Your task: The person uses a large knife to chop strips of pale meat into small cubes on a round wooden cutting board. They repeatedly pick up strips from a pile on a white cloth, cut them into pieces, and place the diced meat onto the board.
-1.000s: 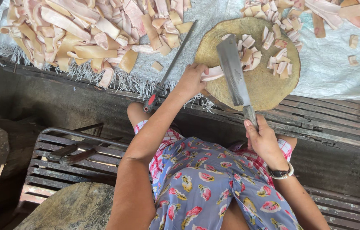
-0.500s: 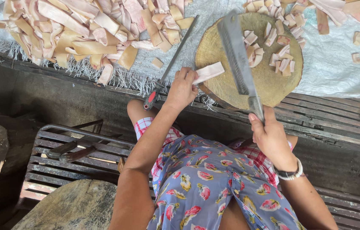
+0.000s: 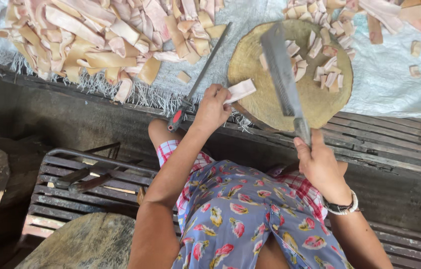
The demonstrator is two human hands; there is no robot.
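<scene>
Holding a pale strip [image 3: 240, 90] between closed fingers, the left hand [image 3: 212, 107] rests it at the near-left edge of the round wooden chopping block [image 3: 250, 60]. The right hand [image 3: 321, 167] is wrapped shut round the handle of a long cleaver [image 3: 281, 74], its blade lying across the block. Cut pieces [image 3: 320, 60] sit on the block's far side; a heap of uncut strips [image 3: 96, 35] lies on the cloth [image 3: 385, 74] to the left, beside a second knife [image 3: 198, 82]. Judged by appearance, the strip is light, limp and probably slick; pinching it close to the end, clear of the blade, seems soundest.
</scene>
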